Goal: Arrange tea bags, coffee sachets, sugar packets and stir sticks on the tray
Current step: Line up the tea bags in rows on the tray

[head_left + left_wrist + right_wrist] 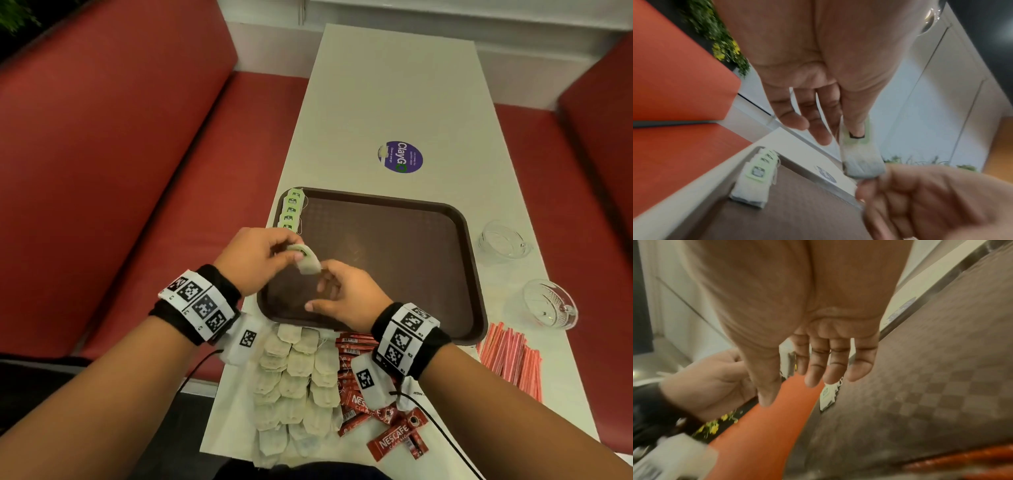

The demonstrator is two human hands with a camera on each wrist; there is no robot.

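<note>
My left hand (291,251) pinches a tea bag (308,263) by its green tag, thumb on top, above the near-left part of the brown tray (394,257). In the left wrist view the tea bag (861,160) hangs from that thumb. My right hand (325,287) is just beside it, fingers loose, a fingertip touching the bag's lower end. A row of green-tagged tea bags (291,210) lies along the tray's left edge. Loose tea bags (294,377), red coffee sachets (387,442) and red-and-white striped sticks (510,359) lie on the table near me.
Two clear glass cups (503,240) (551,305) stand right of the tray. A purple sticker (400,157) is on the white table (394,85) beyond it. Red benches (120,154) flank the table on both sides.
</note>
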